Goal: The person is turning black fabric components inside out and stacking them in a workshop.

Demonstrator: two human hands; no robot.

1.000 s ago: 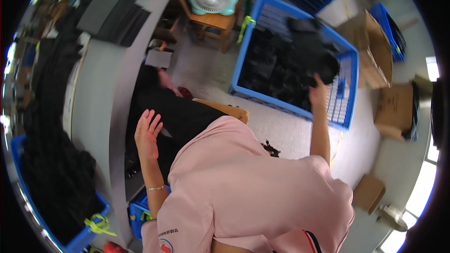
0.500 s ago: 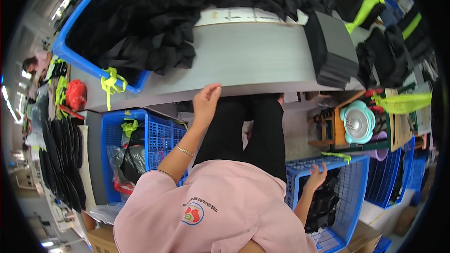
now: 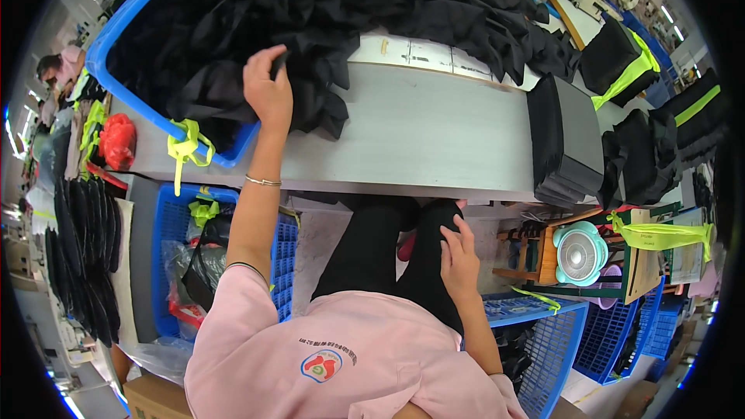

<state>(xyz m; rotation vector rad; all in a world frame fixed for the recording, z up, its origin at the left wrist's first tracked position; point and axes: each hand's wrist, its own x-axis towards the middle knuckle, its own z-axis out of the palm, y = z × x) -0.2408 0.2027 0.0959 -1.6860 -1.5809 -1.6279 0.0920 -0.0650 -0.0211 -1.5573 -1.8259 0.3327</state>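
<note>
My left hand reaches up over the grey table and grips a piece of black fabric from the big heap that spills out of a blue crate. My right hand rests flat on my right thigh, on black trousers, with fingers apart and nothing in it. I wear a pink top and a thin bracelet on the left wrist.
A squared stack of black pieces lies at the table's right end, with bundles tied in yellow-green strips beyond. Blue crates stand on the floor at left and lower right. A small teal fan sits on a wooden stool.
The view swung from the floor crate up to the table. My left hand rose from the table edge and closed on the black fabric. My right hand left the floor crate and came onto my thigh.
</note>
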